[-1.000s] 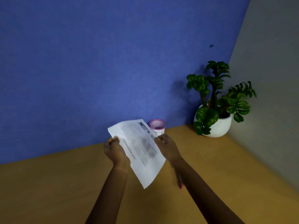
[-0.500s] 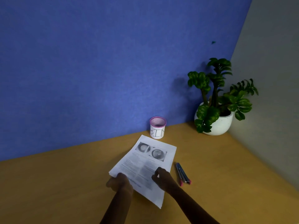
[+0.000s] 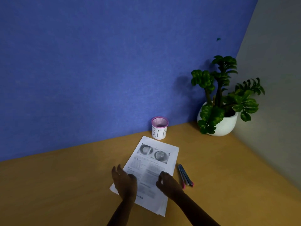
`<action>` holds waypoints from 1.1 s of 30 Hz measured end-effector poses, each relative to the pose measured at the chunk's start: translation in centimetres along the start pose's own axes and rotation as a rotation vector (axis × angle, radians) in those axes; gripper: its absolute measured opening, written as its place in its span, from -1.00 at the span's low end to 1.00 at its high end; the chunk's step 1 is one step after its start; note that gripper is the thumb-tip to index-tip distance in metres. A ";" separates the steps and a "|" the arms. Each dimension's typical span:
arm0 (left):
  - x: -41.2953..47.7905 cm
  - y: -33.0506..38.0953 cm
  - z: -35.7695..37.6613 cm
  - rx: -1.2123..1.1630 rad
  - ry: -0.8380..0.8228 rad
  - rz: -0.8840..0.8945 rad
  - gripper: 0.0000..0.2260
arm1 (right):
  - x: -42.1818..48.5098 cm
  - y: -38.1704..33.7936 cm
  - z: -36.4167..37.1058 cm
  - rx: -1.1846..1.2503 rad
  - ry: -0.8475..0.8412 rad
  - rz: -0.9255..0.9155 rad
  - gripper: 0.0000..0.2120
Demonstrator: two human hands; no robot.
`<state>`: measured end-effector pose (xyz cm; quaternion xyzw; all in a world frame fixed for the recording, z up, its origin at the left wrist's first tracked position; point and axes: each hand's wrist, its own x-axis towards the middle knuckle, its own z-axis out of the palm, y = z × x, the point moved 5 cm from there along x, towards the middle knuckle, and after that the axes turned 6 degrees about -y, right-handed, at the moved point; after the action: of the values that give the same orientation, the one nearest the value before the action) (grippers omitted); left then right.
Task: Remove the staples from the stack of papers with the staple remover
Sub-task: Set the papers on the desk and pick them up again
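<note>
The stack of papers [image 3: 153,168] is down flat on the desk [image 3: 65,185] now, its far corner just short of the cup marked BIN [image 3: 159,128]. A second ago it was up in the air in front of that cup, gripped at both sides. The left hand [image 3: 125,183] has let go: its fingers are straight and spread, over the sheet's left edge, on the near-left side of the cup. The right hand [image 3: 169,185] sits over the near right part of the page, fingers loosely curled with the thumb close to the forefinger, gripping nothing. The staple remover [image 3: 185,176], with its pink end, lies untouched on the desk, nearer than the cup and to its right, just beside the paper's right edge. The potted plant [image 3: 224,124] stands well right of the cup, in the corner.
</note>
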<state>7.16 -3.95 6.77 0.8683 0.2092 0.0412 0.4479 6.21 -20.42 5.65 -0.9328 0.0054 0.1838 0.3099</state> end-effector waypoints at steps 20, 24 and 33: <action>5.1 0.4 5.6 0.436 -0.134 0.424 -0.67 | 12.1 -1.5 -13.8 0.240 0.530 -0.022 -0.80; 6.1 0.5 6.4 0.511 -0.130 0.505 -0.59 | 14.4 -2.4 -14.9 0.147 0.586 -0.033 -0.77; 7.5 0.5 6.7 0.474 -0.129 0.496 -0.61 | 16.7 -1.6 -15.8 0.124 0.595 -0.014 -0.78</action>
<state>15.88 -6.37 2.32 0.9733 -0.0329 0.0441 0.2227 27.37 -26.55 12.49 -0.9250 0.1008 -0.1006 0.3523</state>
